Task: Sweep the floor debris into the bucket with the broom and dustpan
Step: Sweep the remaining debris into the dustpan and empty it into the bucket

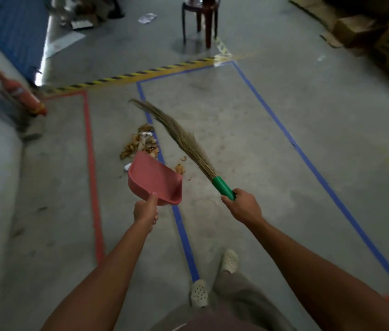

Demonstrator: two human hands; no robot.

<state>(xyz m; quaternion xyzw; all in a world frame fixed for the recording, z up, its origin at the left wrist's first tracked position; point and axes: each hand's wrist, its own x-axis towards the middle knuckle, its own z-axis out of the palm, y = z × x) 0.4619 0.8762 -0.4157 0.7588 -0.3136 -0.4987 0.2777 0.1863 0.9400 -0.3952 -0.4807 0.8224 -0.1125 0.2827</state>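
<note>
Because the heap of brown leaf scraps and paper bits [141, 144] lies just ahead on the grey concrete floor [236, 130], the left hand [145, 212] curls round the stub handle of the single pink plastic dustpan [155, 180], mouth tilted toward it. The right hand [242, 206] wraps the green grip of the single grass-bristle broom [184, 139], its tip past the heap, seemingly ready to drag inward. One main heap, a few strays beside it; no bucket clearly shows.
</note>
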